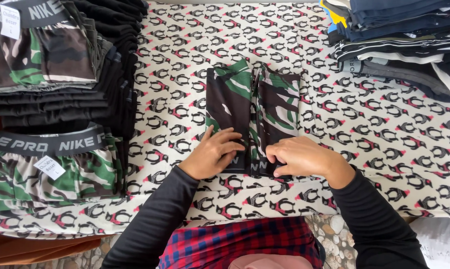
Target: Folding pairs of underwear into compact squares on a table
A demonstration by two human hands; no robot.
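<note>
Both hands are pressing on the near end of a folded camouflage garment [252, 112], whose long axis is running straight away from the person, waistband nearest. The left hand [216, 152] is lying flat, fingers spread; the right hand [299, 157] is curling, fingertips pinching the waistband. Stacked shorts [45, 164] are sitting left of the left hand.

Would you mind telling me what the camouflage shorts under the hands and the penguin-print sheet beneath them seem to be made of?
Camouflage shorts: likely a smooth, stretchy knit with a slight sheen, lying flat in soft folds. Penguin-print sheet: apparently thin matte woven cloth, judging by its fine creases.
</note>
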